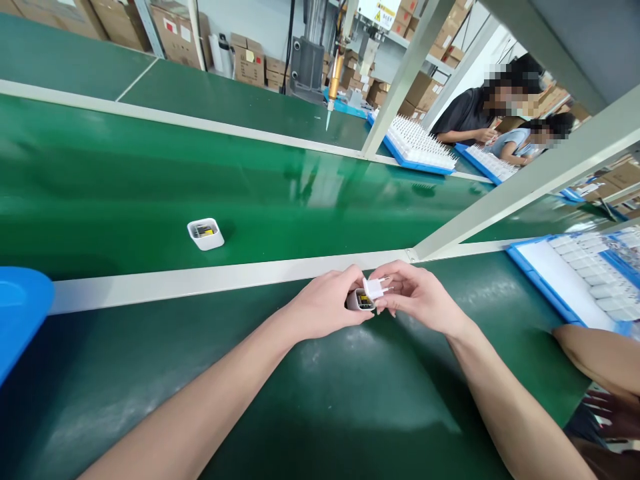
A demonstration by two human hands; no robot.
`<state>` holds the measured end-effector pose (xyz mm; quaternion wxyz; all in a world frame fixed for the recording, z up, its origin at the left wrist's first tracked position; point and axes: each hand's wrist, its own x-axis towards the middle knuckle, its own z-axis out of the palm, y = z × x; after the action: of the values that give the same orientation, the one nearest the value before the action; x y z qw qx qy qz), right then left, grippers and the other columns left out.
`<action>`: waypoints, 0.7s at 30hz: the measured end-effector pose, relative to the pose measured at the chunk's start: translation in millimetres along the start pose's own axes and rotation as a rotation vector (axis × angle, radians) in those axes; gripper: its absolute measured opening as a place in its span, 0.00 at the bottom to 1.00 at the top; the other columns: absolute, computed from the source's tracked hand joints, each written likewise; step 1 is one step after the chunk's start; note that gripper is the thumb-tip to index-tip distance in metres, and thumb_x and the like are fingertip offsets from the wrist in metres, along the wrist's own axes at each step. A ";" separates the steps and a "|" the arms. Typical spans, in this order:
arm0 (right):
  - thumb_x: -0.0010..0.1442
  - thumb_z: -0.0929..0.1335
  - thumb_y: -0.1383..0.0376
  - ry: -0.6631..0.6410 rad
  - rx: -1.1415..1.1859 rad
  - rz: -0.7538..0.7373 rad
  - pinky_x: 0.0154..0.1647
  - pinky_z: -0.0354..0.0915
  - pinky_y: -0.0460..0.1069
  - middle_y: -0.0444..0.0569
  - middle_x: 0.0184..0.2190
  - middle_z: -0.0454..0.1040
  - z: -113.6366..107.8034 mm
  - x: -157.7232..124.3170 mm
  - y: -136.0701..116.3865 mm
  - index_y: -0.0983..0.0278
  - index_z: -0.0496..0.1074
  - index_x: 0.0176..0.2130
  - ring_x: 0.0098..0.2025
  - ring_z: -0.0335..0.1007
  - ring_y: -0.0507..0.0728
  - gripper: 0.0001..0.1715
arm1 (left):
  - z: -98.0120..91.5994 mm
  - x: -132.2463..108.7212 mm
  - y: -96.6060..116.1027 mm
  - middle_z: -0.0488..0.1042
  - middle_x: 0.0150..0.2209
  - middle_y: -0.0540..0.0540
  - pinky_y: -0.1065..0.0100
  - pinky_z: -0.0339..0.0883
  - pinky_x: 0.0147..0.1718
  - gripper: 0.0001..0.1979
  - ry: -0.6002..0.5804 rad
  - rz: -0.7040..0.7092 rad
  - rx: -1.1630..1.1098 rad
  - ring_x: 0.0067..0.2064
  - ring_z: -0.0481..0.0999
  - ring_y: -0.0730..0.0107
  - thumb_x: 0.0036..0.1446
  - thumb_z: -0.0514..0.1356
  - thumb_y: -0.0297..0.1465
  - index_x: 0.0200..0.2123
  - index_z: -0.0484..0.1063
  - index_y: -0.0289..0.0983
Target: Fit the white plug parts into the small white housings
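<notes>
The left hand (pixel 325 303) wraps its fingers around an open white charger housing (pixel 361 300). The right hand (pixel 420 297) pinches a white two-pin plug cap (pixel 374 288) by its edges, right at the housing's open end. Both parts appear light, rigid and smooth, so grip the flat side walls and stay clear of the pins and exposed internals. The parts are held just above the green bench (pixel 325 400). A second open housing (pixel 205 233) stands well apart on the conveyor belt (pixel 125 193).
</notes>
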<state>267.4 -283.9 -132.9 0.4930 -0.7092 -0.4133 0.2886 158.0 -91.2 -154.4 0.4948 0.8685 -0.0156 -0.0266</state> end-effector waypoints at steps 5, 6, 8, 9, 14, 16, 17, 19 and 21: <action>0.67 0.73 0.60 0.074 -0.425 -0.268 0.32 0.64 0.49 0.46 0.33 0.72 6.2 -1.0 -1.6 0.61 0.74 0.39 0.31 0.66 0.53 0.07 | -0.3 0.0 0.8 0.76 0.40 0.53 0.67 0.61 0.35 0.15 0.007 0.013 0.024 0.42 0.75 0.63 0.54 0.66 0.41 0.38 0.65 0.43; 0.68 0.72 0.61 0.071 -0.456 -0.299 0.32 0.63 0.48 0.46 0.34 0.71 6.7 -1.2 -2.1 0.61 0.74 0.39 0.31 0.65 0.53 0.07 | -0.3 0.0 0.9 0.76 0.39 0.53 0.67 0.61 0.34 0.14 0.006 0.018 0.022 0.42 0.74 0.63 0.54 0.66 0.40 0.38 0.65 0.43; 0.69 0.71 0.62 0.056 -0.479 -0.311 0.31 0.62 0.48 0.47 0.35 0.71 6.0 -1.9 -3.4 0.61 0.73 0.41 0.32 0.64 0.53 0.05 | -0.3 -0.2 0.7 0.76 0.39 0.53 0.67 0.61 0.34 0.14 0.006 0.024 0.013 0.43 0.74 0.63 0.55 0.65 0.41 0.37 0.64 0.43; 0.69 0.71 0.62 0.048 -0.492 -0.306 0.31 0.61 0.48 0.46 0.35 0.71 5.1 -2.5 -3.9 0.61 0.73 0.42 0.31 0.64 0.52 0.04 | -0.3 -0.3 0.6 0.76 0.40 0.53 0.67 0.61 0.34 0.14 0.006 0.026 0.008 0.43 0.74 0.63 0.55 0.65 0.41 0.38 0.64 0.43; 0.70 0.70 0.63 0.002 -0.516 -0.288 0.32 0.62 0.48 0.45 0.33 0.71 3.0 -3.4 -2.2 0.60 0.74 0.45 0.31 0.65 0.53 0.04 | -0.1 -0.3 -0.3 0.76 0.41 0.52 0.66 0.61 0.35 0.14 0.000 0.019 -0.005 0.44 0.74 0.62 0.55 0.65 0.41 0.38 0.64 0.43; 0.70 0.70 0.61 0.004 -0.513 -0.293 0.32 0.62 0.48 0.46 0.33 0.72 3.6 -2.8 0.0 0.60 0.74 0.45 0.31 0.66 0.53 0.05 | 0.0 -0.2 -0.6 0.76 0.41 0.52 0.66 0.62 0.35 0.14 0.001 0.024 -0.011 0.44 0.74 0.62 0.55 0.65 0.41 0.38 0.64 0.43; 0.70 0.70 0.61 0.010 -0.513 -0.300 0.32 0.63 0.48 0.46 0.33 0.72 3.8 -2.6 1.0 0.60 0.74 0.45 0.31 0.66 0.54 0.06 | 0.0 -0.2 -0.6 0.76 0.42 0.52 0.66 0.62 0.35 0.14 0.004 0.028 -0.013 0.44 0.74 0.62 0.55 0.65 0.41 0.38 0.64 0.43; 0.70 0.70 0.61 0.027 -0.508 -0.310 0.32 0.63 0.48 0.47 0.34 0.72 3.9 -2.3 2.4 0.61 0.74 0.44 0.31 0.66 0.54 0.06 | 0.0 -0.2 -0.6 0.76 0.41 0.52 0.66 0.62 0.35 0.14 0.007 0.034 -0.013 0.44 0.74 0.62 0.54 0.65 0.41 0.38 0.65 0.43; 0.70 0.70 0.61 0.043 -0.498 -0.313 0.32 0.63 0.48 0.46 0.34 0.73 3.9 -2.4 2.9 0.61 0.74 0.44 0.31 0.66 0.54 0.06 | 0.0 -0.4 -0.3 0.76 0.41 0.52 0.66 0.61 0.35 0.14 0.009 0.035 -0.008 0.44 0.75 0.61 0.54 0.65 0.41 0.37 0.65 0.42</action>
<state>263.9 -284.6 -137.0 0.3507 -0.7420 -0.5651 0.0837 157.6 -91.0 -154.6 0.4987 0.8662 -0.0286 -0.0139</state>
